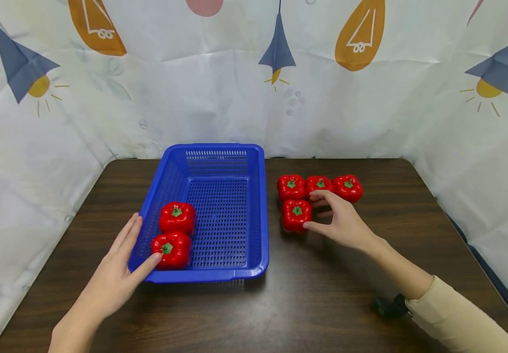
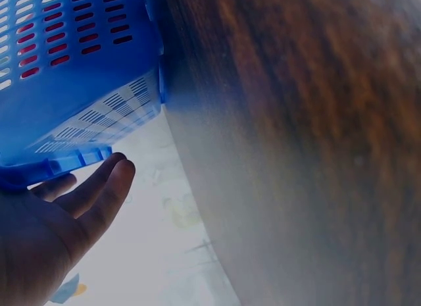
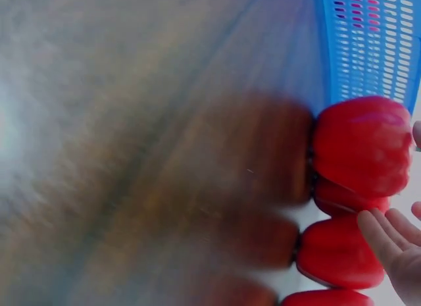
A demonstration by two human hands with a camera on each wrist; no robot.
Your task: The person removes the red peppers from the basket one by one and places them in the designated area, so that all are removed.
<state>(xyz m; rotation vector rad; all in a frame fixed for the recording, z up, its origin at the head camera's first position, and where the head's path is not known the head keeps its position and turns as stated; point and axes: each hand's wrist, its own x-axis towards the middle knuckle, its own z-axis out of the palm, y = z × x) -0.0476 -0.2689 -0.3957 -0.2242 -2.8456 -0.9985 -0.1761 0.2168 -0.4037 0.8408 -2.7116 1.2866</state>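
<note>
White cloth (image 1: 236,113) behind the basket (image 1: 261,220) and to both sides of it, creased, printed with blue lamps (image 1: 278,46) and ochre bulbs (image 1: 366,56). Dark brown table (image 1: 316,304), wood-grained, spread beneath the basket and out to either side. Blue plastic, slotted in walls and floor, for the basket itself, standing upright.

Cream sleeve (image 1: 461,318) well to the right of the basket and nearer than its near edge.

Left hand (image 1: 114,269) at the basket's near left corner: fingers straight along the outside of the left wall, thumb set apart from them, reaching over the rim. Right hand (image 1: 342,220) to the right of the basket: fingers gently bent, apart from the thumb, spread about the right side of the front pepper (image 1: 295,216). Cannot tell whether pressing on it.

Glossy red, green-stemmed, two inside along the basket's left side: corner pepper (image 1: 171,252) at the near left, second pepper (image 1: 177,218) just beyond, touching it. Beside the basket's right wall, the front pepper, then, farther along that wall, a row of three peppers (image 1: 291,188) leading away from the basket.

Smallest, green stems (image 1: 296,211), facing up.
</note>
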